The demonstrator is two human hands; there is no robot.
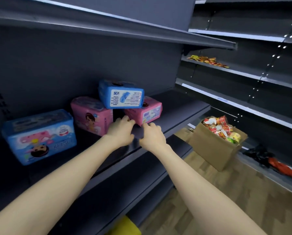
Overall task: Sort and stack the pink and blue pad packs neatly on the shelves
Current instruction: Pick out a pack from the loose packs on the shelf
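left hand (pixel 120 131), right hand (pixel 152 134) at pink pack (pixel 147 112); blue pack (pixel 121 94) atop

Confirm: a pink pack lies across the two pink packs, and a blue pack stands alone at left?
No: the head view shows the top pack is blue, not pink. It lies across the left pink pack and right pink pack; the lone blue pack stands left.
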